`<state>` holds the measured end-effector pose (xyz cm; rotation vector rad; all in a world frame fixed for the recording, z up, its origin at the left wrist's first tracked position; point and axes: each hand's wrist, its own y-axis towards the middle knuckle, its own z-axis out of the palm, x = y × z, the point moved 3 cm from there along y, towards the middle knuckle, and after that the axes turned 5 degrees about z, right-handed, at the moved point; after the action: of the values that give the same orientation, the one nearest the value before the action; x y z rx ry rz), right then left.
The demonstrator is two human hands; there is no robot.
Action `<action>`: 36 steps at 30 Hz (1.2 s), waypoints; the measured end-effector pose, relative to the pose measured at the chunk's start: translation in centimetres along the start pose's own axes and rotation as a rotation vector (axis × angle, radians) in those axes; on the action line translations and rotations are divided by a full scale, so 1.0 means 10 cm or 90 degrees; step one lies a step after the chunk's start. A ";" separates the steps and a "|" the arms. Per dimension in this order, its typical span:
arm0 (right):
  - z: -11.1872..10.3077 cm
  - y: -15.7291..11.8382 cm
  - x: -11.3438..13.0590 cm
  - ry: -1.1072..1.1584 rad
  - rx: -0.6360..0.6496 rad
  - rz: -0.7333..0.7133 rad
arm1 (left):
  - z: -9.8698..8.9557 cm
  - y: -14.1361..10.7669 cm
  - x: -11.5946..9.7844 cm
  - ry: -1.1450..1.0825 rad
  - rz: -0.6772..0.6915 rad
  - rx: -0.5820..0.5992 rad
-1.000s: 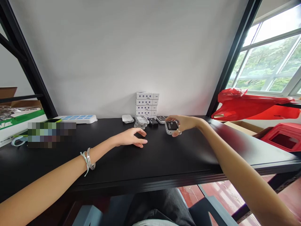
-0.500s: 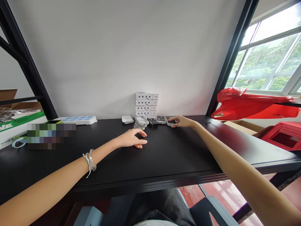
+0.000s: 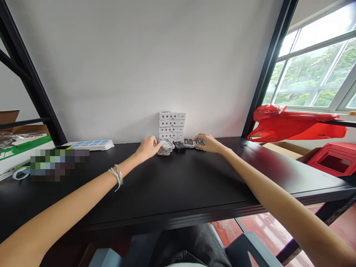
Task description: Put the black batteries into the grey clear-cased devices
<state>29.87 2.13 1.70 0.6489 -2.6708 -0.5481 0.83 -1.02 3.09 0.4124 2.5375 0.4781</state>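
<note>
My left hand (image 3: 148, 149) is at the left side of a low stack of thin white frame-like pieces (image 3: 166, 145). Its fingers are curled together and its thumb reaches the stack's edge; what they pinch, if anything, is hidden. My right hand (image 3: 208, 143) has its fingers closed around the edge of a small stack of dark flat pieces in pale frames (image 3: 199, 142). Between the hands lie a black flat stack (image 3: 180, 146) and another pale-edged dark stack (image 3: 189, 142). Behind them stands a pile of white boxes (image 3: 171, 126) against the wall.
A white power strip (image 3: 91, 144) lies at the back left of the black table (image 3: 167, 189), near a blurred patch and a green-white carton (image 3: 25, 148). At right, beyond a black post, are red plastic (image 3: 294, 120), an open cardboard box (image 3: 286, 150) and a red bin (image 3: 332, 159).
My left hand has moved forward from over the bare tabletop to the white pieces, its fingers closing and covering the white cards. My right hand stays at the right-hand dark stack.
</note>
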 end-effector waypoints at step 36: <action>0.47 0.20 0.34 -0.119 0.187 0.023 | 0.09 -0.68 -0.36 -0.078 0.109 0.277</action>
<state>24.43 3.48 -0.68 0.6529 -2.9644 -0.2156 2.96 -8.18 1.13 0.7957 2.4865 -0.0485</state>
